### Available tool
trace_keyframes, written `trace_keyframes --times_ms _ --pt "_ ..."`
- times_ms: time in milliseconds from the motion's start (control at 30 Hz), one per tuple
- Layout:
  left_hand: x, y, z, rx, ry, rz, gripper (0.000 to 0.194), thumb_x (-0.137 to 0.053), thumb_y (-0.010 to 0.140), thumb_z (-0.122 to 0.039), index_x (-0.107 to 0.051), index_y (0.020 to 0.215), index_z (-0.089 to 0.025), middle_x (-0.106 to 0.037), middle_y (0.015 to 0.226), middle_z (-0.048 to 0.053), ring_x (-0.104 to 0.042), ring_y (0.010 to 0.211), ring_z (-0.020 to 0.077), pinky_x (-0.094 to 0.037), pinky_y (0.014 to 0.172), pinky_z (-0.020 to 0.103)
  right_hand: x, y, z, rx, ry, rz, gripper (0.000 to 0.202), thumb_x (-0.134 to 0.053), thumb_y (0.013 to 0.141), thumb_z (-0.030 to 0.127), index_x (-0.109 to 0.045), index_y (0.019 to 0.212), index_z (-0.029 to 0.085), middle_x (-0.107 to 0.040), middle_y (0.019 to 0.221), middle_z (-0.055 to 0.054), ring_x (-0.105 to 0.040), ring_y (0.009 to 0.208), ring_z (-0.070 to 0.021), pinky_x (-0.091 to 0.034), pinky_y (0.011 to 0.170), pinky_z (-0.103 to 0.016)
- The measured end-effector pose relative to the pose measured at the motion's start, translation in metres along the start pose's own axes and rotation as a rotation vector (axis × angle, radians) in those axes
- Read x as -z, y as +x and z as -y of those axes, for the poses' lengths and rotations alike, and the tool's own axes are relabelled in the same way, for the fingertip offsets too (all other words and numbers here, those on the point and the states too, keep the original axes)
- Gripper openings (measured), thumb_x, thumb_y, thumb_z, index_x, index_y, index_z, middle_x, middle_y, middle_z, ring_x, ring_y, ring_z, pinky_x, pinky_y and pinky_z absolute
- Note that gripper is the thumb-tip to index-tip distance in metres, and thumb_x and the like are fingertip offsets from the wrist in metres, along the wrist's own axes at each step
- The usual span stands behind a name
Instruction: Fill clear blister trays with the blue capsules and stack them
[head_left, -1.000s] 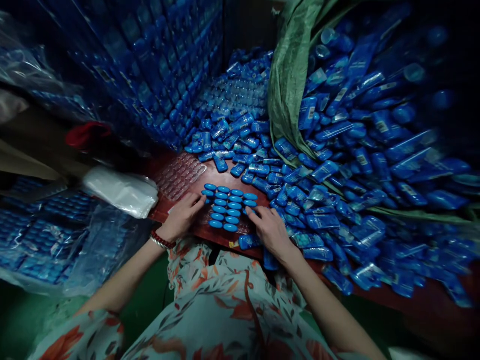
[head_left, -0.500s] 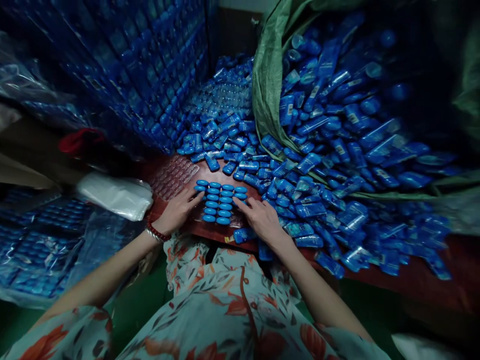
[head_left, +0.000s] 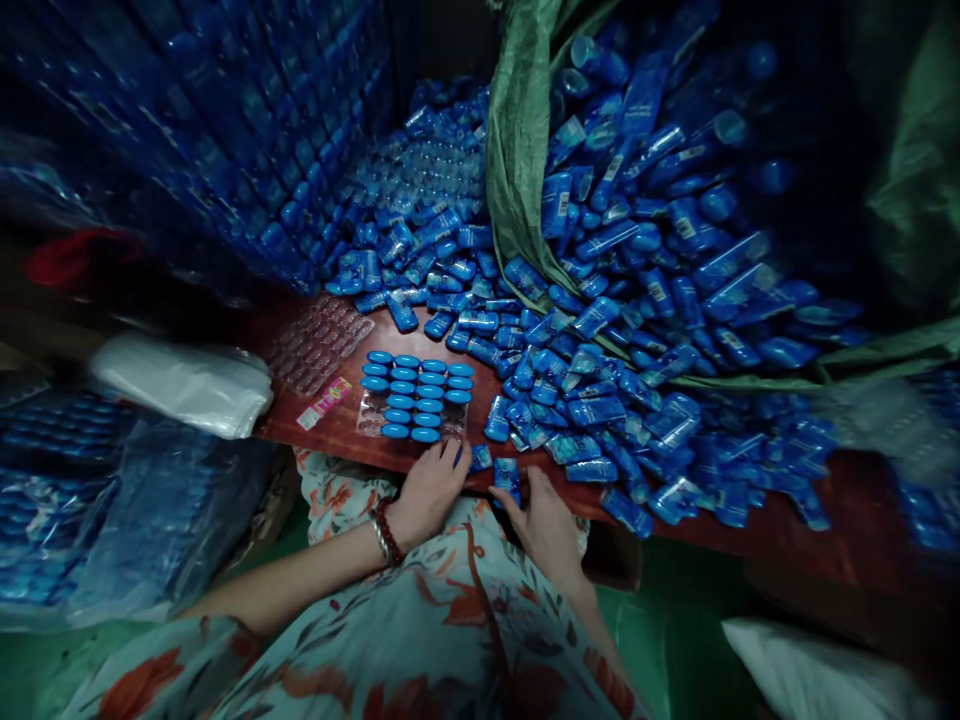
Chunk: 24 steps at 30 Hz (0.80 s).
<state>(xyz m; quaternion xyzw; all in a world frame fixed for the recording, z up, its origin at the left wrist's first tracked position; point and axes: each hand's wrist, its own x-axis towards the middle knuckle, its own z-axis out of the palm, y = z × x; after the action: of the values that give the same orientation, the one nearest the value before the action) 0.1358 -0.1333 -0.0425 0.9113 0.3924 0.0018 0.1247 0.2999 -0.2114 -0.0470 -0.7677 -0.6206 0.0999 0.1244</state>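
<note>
A clear blister tray (head_left: pixel 370 416) lies on the table, with several rows of glossy blue oval pieces (head_left: pixel 405 388) set in it and some cavities without a piece along its sides. Just below the tray, at the table's front edge, my left hand (head_left: pixel 429 492) curls its fingers down over a small blue wrapped packet (head_left: pixel 481 458), partly hiding it. Close by, my right hand (head_left: pixel 546 515) has thumb and forefinger apart. Its thumb is at the lower edge of another blue packet (head_left: pixel 506 474) overhanging the edge.
A big heap of blue wrapped packets (head_left: pixel 600 410) spills from a green woven sack (head_left: pixel 517 150) on the right. Stacked blue trays (head_left: pixel 225 130) rise at the back left. Nearer are another clear tray (head_left: pixel 319 345), a pink printed strip (head_left: pixel 324 403) and white plastic bags (head_left: pixel 184 385).
Both hands have left the sides of the filled tray and come down to the blue packets at the table's front edge. The view has shifted right, uncovering the pink strip.
</note>
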Motion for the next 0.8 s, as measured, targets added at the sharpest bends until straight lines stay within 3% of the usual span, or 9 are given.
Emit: trace_keyframes --times_ms 133,267,467,633,800 --pt "-0.009 0.003 0.002 -0.034 0.055 -0.009 0.032 -0.037 0.086 -0.007 -0.048 0.116 -0.01 -0.056 0.108 0.016 -0.055 0.096 0.0238 -0.049 0.074 0.034 -0.007 -0.005 0.0 -0.041 0.183 0.039 0.02 -0.046 0.088 0.044 -0.046 0.087 0.024 -0.061 0.07 -0.002 -0.062 0.058 -0.0214 -0.046 0.05 -0.031" --pt "-0.015 -0.005 0.006 -0.131 0.055 0.0 0.028 -0.038 0.087 -0.008 -0.049 0.112 -0.011 -0.052 0.12 0.017 -0.053 0.1 0.0226 -0.048 0.079 0.033 0.008 -0.008 -0.002 -0.059 0.349 0.024 0.017 -0.045 0.09 0.038 -0.046 0.098 0.023 -0.064 0.078 -0.003 -0.064 0.067 -0.0196 -0.05 0.058 -0.03" --pt "-0.016 -0.008 0.015 -0.283 -0.099 0.025 0.025 -0.041 0.088 -0.012 -0.049 0.111 -0.016 -0.05 0.12 0.013 -0.048 0.103 0.0218 -0.047 0.081 0.032 0.023 0.028 0.012 0.091 0.465 -0.108 0.022 -0.043 0.091 0.026 -0.055 0.108 0.022 -0.059 0.098 -0.007 -0.059 0.092 -0.0181 -0.049 0.08 -0.031" --pt "-0.016 -0.002 0.016 -0.279 -0.099 -0.008 0.024 -0.042 0.09 -0.02 -0.05 0.112 -0.021 -0.05 0.119 0.012 -0.048 0.101 0.0226 -0.046 0.076 0.033 0.008 0.071 0.027 0.353 0.298 -0.056 0.033 -0.036 0.093 0.02 -0.048 0.124 0.019 -0.059 0.104 -0.01 -0.056 0.096 -0.02 -0.047 0.082 -0.034" --pt "-0.026 0.006 0.005 -0.21 -0.131 -0.014 0.026 -0.041 0.09 -0.019 -0.052 0.113 -0.019 -0.053 0.115 0.014 -0.05 0.104 0.0244 -0.045 0.084 0.039 0.007 0.093 0.037 0.639 -0.105 0.057 0.027 -0.036 0.091 0.015 -0.055 0.111 0.014 -0.059 0.088 -0.01 -0.052 0.08 -0.0212 -0.043 0.069 -0.031"
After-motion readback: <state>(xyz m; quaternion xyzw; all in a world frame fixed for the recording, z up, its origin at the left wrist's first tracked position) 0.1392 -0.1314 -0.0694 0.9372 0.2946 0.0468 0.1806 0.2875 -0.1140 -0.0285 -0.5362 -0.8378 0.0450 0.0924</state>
